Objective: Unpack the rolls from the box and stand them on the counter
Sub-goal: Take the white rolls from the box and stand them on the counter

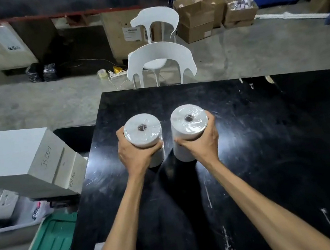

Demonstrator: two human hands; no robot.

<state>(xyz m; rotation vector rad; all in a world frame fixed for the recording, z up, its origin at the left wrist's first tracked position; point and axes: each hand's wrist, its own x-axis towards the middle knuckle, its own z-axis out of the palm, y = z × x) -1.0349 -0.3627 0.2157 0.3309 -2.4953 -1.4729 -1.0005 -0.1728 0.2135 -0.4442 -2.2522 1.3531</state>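
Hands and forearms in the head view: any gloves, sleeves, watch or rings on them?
None visible. The left hand and right hand are bare, with no gloves, rings or wristwear. Both forearms are uncovered down to the bottom edge of the picture; no sleeve shows.

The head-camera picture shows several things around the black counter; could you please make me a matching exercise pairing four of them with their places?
Things:
1. left plastic-wrapped white roll
2. right plastic-wrapped white roll
3. grey cardboard box
4. white plastic chair

Places:
A. beyond the black counter's far edge
B. in the right hand
C. left of the counter
D. in the left hand

Pairs: 1-D, 2-B, 3-C, 4-A
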